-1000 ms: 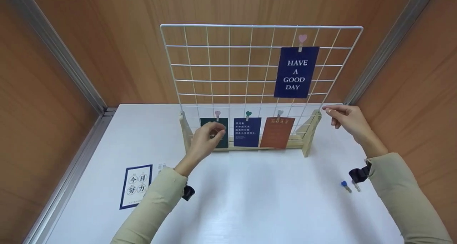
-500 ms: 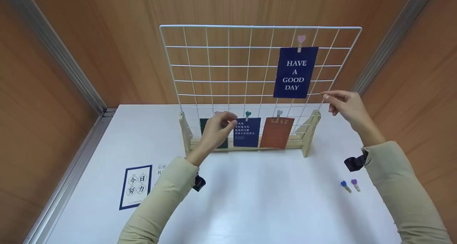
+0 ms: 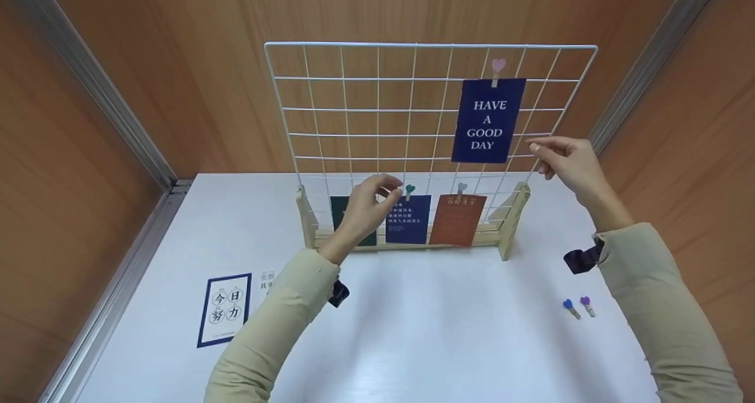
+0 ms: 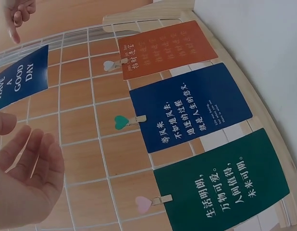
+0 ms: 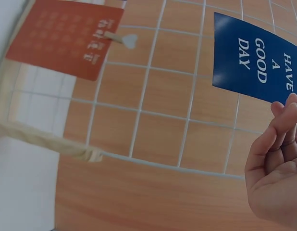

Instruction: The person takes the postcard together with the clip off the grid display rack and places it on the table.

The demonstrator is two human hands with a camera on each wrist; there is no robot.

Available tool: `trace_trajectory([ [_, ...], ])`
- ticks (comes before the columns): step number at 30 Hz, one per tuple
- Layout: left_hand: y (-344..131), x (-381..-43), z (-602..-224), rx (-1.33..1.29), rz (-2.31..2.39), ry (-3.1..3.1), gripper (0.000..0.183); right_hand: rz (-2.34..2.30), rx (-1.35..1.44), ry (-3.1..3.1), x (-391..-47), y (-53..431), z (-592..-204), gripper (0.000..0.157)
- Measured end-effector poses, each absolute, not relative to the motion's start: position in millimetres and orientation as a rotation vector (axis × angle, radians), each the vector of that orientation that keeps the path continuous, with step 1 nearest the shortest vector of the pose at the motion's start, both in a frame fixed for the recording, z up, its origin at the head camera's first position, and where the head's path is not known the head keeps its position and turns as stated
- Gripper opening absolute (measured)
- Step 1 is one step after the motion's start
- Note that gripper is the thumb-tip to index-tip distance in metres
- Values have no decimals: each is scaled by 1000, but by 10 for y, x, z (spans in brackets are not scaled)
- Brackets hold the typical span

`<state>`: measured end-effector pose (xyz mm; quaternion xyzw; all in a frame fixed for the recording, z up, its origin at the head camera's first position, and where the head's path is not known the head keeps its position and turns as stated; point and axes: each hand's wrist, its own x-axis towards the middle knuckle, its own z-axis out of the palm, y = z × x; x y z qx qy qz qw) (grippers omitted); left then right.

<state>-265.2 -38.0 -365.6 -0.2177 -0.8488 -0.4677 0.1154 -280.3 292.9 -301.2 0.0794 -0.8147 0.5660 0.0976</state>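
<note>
A white wire grid rack (image 3: 360,110) stands upright in a wooden base (image 3: 512,220). High on its right, a pink heart clip (image 3: 498,66) holds a navy "HAVE A GOOD DAY" card (image 3: 488,120). Lower down hang a green card (image 4: 220,183), a blue card (image 4: 191,106) and an orange card (image 3: 459,220), clipped with pink, green and grey-white heart pegs. My left hand (image 3: 368,205), fingers loosely bent and holding nothing, overlaps the green card in the head view. Just right of the navy card, my right hand (image 3: 569,161) hovers by the grid's side with relaxed fingers and nothing in them.
On the white table, a blue-bordered card (image 3: 225,308) lies at the left, beside another white card (image 3: 267,280) partly covered by the left sleeve. A blue heart clip (image 3: 570,307) and a purple heart clip (image 3: 587,305) lie at the right. Wood panels (image 3: 224,96) surround the table.
My left hand has moved right and up from in front of the green card toward the blue one. My right hand has risen along the grid's right side. The hanging cards stay in place.
</note>
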Motion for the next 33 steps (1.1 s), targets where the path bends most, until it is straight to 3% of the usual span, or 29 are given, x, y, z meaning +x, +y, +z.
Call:
trace_trajectory([
  [10, -227, -2695, -3588, -690, -1348, -2437, 18, 1665, 232, -2369, -2812, 2794, -2844, 23],
  [17, -117, -2762, -3528, -720, -1398, -2522, 27, 1716, 266, -2250, -2874, 2700, -2727, 18],
  [33, 167, -2880, -3412, -659, -1465, -2508, 26, 1784, 211, -2151, -3014, 2481, -2393, 28],
])
